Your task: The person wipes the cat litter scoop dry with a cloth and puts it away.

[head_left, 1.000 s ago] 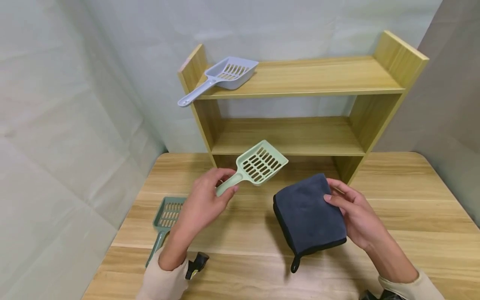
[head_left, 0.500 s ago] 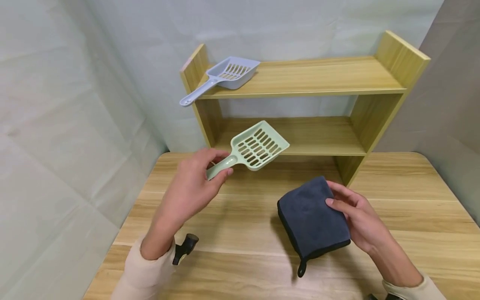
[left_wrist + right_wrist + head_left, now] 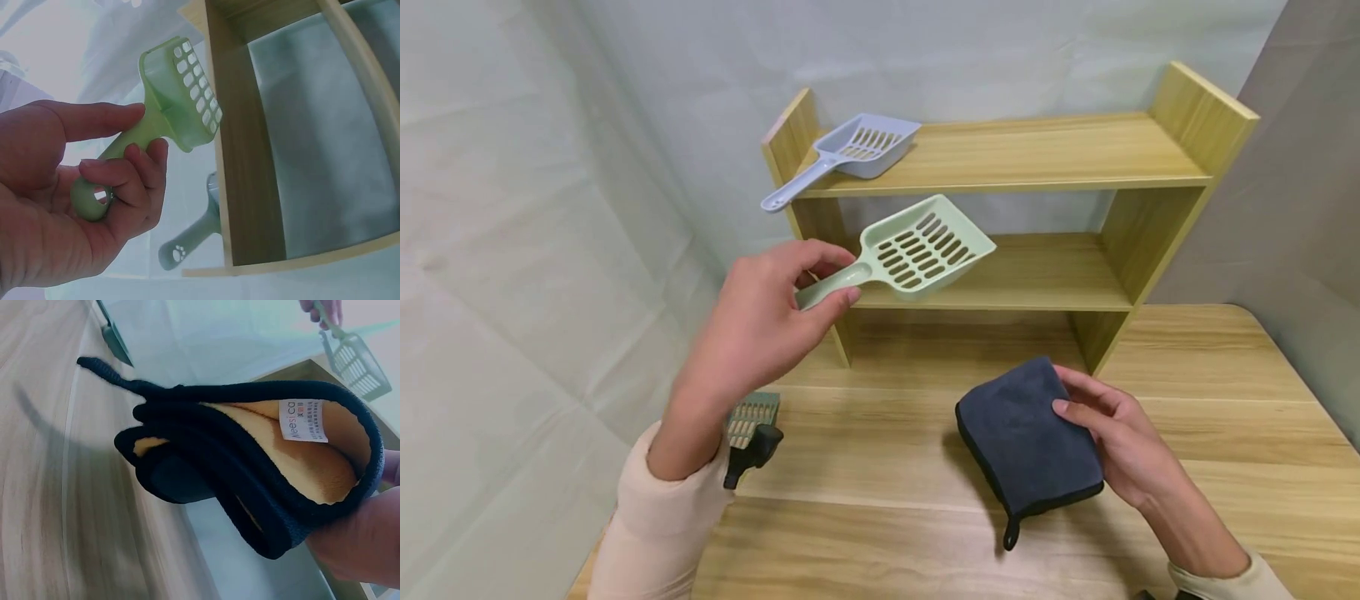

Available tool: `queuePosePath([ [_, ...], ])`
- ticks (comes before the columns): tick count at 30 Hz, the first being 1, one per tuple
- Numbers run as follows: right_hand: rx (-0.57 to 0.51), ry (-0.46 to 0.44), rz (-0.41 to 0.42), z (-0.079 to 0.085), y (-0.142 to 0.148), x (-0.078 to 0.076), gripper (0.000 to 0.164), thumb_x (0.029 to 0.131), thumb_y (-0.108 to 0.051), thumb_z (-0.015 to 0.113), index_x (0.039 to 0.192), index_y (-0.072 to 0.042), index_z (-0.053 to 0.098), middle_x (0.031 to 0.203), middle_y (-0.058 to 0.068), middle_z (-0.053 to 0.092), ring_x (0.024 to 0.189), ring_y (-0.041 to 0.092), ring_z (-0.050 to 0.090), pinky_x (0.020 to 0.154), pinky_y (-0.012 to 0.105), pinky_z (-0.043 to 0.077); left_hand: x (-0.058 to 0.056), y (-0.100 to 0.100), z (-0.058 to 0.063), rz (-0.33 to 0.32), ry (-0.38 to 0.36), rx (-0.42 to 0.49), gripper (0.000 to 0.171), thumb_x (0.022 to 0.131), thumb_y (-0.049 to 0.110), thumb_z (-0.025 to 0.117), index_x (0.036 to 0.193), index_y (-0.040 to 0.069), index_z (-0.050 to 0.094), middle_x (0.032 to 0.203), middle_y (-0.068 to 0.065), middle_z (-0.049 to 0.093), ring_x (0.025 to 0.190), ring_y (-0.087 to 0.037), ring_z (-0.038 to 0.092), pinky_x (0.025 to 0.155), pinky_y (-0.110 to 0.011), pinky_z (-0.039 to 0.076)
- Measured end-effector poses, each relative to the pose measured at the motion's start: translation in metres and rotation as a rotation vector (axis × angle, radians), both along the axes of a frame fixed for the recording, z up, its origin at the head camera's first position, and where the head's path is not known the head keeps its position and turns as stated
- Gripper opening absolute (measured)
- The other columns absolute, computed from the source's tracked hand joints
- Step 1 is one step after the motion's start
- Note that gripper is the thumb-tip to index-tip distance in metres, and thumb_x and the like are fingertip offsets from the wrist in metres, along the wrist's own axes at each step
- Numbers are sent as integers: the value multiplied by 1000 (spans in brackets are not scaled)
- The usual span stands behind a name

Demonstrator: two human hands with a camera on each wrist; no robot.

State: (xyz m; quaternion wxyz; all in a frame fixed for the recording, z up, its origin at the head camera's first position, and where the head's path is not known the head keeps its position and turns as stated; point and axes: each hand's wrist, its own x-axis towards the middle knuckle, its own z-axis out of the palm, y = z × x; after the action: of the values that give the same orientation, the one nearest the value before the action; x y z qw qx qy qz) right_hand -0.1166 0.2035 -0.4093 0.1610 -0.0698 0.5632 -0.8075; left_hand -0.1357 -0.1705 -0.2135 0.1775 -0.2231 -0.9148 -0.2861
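My left hand [image 3: 760, 312] grips a light green slotted litter scoop [image 3: 925, 246] by its handle, holding it up in front of the shelf's middle board. In the left wrist view the fingers curl round that handle [image 3: 128, 140]. On the right, my right hand [image 3: 1123, 433] pinches a folded dark grey cloth [image 3: 1030, 437] by its edge, above the table. The right wrist view shows the cloth's yellow inner side [image 3: 250, 425], a white label [image 3: 303, 420] and a black loop [image 3: 109, 372]. A lavender scoop [image 3: 865, 146] lies on the top shelf, its handle jutting past the front edge.
A wooden shelf unit [image 3: 1000, 296] stands at the back of the wooden table [image 3: 880, 533]. A dark green scoop [image 3: 752, 412] lies on the table at the left, partly hidden by my left forearm. Pale fabric [image 3: 550, 208] hangs behind and beside the table.
My left hand has risen and moved left with the light green scoop, now level with the opening below the top shelf. My right hand and the cloth have shifted only slightly right and down.
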Motion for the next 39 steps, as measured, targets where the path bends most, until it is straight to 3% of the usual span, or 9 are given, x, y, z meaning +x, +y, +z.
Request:
queuePosePath([
  [8,-6,5,11,-1,-1,0,46,110,0,52,145,-28,65,132,-7,71,108,12,73,83,30,64,-15,10,28,-11,-47,5,27,100,19,77,124,7,77,117,-8,80,110,-27,72,96,-45,54],
  [13,-14,7,9,-2,-2,0,46,110,0,52,145,-27,65,130,-7,70,106,12,73,82,29,63,-32,19,41,13,-65,29,28,100,20,75,125,6,77,118,-11,80,118,-28,72,106,-46,53],
  [20,-56,17,33,-2,0,0,47,110,2,50,146,-25,64,127,-6,71,103,12,74,80,30,64,-57,30,53,86,-101,6,30,102,25,72,127,8,77,128,-12,77,116,-29,68,103,-47,50],
  [29,-59,20,34,-2,0,0,47,110,3,50,146,-25,64,128,-5,71,105,12,74,81,30,64,-83,42,68,135,-138,-62,32,102,29,71,129,12,78,122,-11,79,104,-24,66,91,-38,50],
  [35,-57,15,36,-3,0,1,47,110,2,50,147,-25,63,129,-5,71,106,12,74,81,30,64,-92,44,68,149,-175,-106,31,103,29,71,126,10,78,115,-10,80,88,-21,62,73,-32,46],
  [39,-53,10,30,-2,0,1,47,110,2,50,146,-26,64,129,-5,71,105,12,74,81,30,64,-92,45,68,147,-166,-118,34,103,31,72,130,10,77,125,-10,79,101,-22,67,83,-34,49],
])
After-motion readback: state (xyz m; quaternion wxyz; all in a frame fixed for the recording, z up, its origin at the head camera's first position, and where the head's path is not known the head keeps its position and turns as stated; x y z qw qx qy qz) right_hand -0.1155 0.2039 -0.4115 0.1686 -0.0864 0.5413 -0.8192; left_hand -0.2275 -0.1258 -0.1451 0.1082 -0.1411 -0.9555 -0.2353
